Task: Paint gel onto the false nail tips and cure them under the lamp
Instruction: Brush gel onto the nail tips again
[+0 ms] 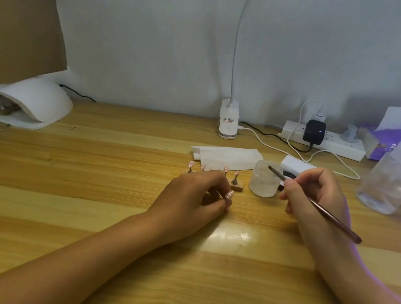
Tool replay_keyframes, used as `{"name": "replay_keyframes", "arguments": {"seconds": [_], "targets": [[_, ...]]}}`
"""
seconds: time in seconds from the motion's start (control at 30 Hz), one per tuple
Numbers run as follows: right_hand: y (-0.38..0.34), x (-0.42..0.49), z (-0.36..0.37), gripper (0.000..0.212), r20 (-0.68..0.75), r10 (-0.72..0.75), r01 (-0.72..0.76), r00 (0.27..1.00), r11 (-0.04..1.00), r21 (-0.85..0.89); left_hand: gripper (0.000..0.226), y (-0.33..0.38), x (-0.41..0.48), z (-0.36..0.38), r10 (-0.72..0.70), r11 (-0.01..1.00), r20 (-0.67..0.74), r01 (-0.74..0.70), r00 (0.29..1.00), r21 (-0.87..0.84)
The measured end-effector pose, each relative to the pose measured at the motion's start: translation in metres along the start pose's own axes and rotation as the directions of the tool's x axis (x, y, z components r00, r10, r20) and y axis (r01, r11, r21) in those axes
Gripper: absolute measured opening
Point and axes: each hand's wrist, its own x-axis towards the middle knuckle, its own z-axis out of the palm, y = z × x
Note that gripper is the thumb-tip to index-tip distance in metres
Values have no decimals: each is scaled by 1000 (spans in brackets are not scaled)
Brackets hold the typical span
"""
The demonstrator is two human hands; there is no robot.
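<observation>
While one false nail tip (pixel 229 194) is pinched between the curled thumb and fingers of the left hand (pixel 194 196), low over the table (pixel 90 189), the remaining tips (pixel 236 173) are seen upright on a wooden strip (pixel 237 187) just behind it. A thin brush (pixel 332 216) is gripped pen-fashion by the right hand (pixel 314 192), bristles over the small jar (pixel 264 184). The tip is judged featherlight, thin and slick, best held from beneath or by its edges so wet gel is not smudged. The curing lamp (pixel 32 102) is set well apart, far left.
</observation>
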Motion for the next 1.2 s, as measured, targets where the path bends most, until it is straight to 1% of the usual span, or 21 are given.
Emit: {"name": "replay_keyframes", "arguments": {"seconds": [0.07, 0.13, 0.17, 0.23, 0.27, 0.37, 0.47, 0.6, 0.77, 0.9, 1.2], "targets": [[-5, -3, 1, 6, 14, -40, 39, 999, 996, 82, 4, -2, 0, 0, -21, 999, 11, 21, 1000, -34], [-13, -8, 3, 10, 72, -70, 57, 995, 983, 174, 7, -3, 1, 0, -38, 997, 32, 41, 999, -72], [-16, -10, 5, 16, 112, -67, 42, 991, 976, 214, 8, -3, 1, 0, -42, 995, 41, 46, 998, -90], [-19, -15, 9, 27, 198, -21, -33, 980, 964, 265, 7, -3, 2, 0, -46, 992, 58, 52, 997, -117], [-19, -16, 11, 28, 239, 5, -74, 971, 958, 278, 7, -3, 2, 0, -46, 992, 63, 53, 997, -118], [-13, -15, 11, 16, 321, 50, -156, 946, 937, 313, 9, -3, 3, 0, -46, 992, 67, 54, 997, -115], [-8, -14, 11, 14, 365, 79, -196, 927, 935, 295, 10, -3, 3, -1, -46, 992, 85, 55, 995, -112], [-7, -13, 13, 17, 364, 56, -159, 930, 953, 259, 12, -4, 3, -1, -49, 995, 105, 57, 993, -82], [-8, -14, 14, 27, 398, 36, -131, 917, 968, 214, 12, -4, 4, 0, -56, 995, 113, 65, 992, -76], [-8, -14, 16, 16, 395, 42, -115, 918, 980, 164, 14, -4, 3, 0, -53, 996, 107, 60, 993, -69], [-8, -13, 15, 13, 379, 91, -145, 921, 982, 118, 15, -5, 4, -1, -43, 997, 119, 51, 992, -64]]}}
